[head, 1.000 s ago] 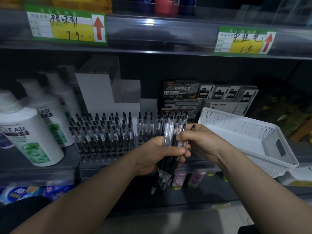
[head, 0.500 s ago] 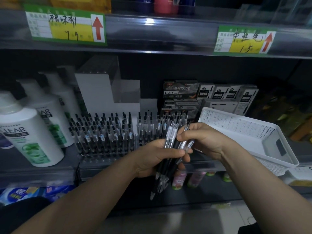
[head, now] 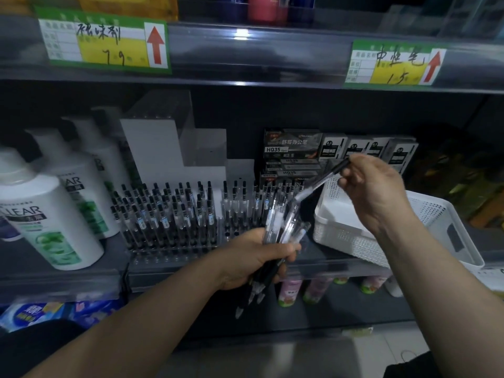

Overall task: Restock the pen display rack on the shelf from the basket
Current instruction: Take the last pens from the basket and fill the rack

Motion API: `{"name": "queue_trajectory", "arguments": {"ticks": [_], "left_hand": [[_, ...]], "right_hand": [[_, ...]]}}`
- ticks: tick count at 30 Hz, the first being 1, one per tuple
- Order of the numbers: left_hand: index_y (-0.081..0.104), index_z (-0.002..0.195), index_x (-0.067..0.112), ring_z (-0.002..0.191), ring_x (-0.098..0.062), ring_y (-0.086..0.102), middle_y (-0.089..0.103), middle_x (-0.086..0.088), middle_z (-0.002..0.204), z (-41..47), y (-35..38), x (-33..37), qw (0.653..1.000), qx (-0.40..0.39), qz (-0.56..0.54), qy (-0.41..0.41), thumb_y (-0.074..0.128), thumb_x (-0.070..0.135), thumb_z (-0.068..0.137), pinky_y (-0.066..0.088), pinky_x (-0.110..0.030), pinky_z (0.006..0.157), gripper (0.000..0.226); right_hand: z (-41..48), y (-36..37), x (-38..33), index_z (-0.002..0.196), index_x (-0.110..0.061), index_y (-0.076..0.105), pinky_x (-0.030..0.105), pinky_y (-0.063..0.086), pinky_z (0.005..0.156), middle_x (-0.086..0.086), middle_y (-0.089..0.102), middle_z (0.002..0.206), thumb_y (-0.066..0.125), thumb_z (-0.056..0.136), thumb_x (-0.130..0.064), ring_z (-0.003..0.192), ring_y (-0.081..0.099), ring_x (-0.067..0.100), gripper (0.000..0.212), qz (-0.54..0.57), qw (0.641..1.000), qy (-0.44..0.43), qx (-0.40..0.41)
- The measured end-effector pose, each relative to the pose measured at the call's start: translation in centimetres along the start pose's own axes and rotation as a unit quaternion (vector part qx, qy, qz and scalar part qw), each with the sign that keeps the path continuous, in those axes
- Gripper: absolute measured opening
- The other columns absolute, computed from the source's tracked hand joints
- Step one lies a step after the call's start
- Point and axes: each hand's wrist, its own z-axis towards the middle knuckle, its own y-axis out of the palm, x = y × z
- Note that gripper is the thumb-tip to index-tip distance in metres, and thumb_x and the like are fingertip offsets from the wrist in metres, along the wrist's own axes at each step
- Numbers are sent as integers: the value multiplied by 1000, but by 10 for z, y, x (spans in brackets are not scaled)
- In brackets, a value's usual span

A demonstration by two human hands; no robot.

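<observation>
1. Pens stand upright in the pen rack [head: 174, 227] on the middle shelf [head: 68, 271], filling its left part thickly and its right part more thinly.
2. The left hand [head: 256, 257] is clamped around a bundle of pens [head: 275, 241] just in front of the rack's right end, tips pointing down.
3. The right hand [head: 373, 192] is raised above the bundle, pinching a single pen [head: 319, 182] by its dark end; the pen slants down to the left.
4. A white basket [head: 436, 222] sits on the shelf just right of the rack, under the right hand.
5. Shampoo bottles [head: 46, 214] stand left of the rack, and pen boxes [head: 291, 151] are stacked behind it.
</observation>
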Motion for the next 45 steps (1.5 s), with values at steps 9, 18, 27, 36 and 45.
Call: {"name": "queue_trajectory", "arguments": {"ticks": [9,18,27,36,45], "left_hand": [[48,105,1,65,-15,56,59,-4,76,5,-7,21,983,108,-135,68,68,27,82,51,-29,62,40],[60,106,-2,75,-23,71,72,-13,88,6,1,24,975,121,-167,89,59,17,94,59,-33,61,23],[56,113,-2,74,-19,67,66,-7,83,5,5,21,985,59,-139,82,62,10,91,60,-36,71,26],[64,104,7,78,-14,63,68,-5,93,2,3,8,993,-44,-79,73,69,17,85,52,-32,71,22],[63,99,4,76,-17,66,68,-5,84,-3,3,10,990,-56,-111,68,64,8,85,59,-36,73,15]], "right_hand": [[-34,-3,8,73,-15,61,43,52,80,12,57,72,59,79,16,67,55,26,31,-210,969,-51,-121],[-57,5,34,69,-15,59,19,44,61,3,55,65,68,74,13,61,48,13,30,-372,866,-30,-333],[-41,13,29,102,-1,58,13,47,67,7,57,84,60,88,2,73,55,12,14,-286,929,14,-236],[-39,22,37,74,0,64,30,47,42,13,60,58,61,85,-1,40,43,19,11,-150,923,176,-309],[-35,24,45,90,8,60,26,42,38,18,56,66,67,76,-8,40,43,22,22,-149,918,198,-310]]}}
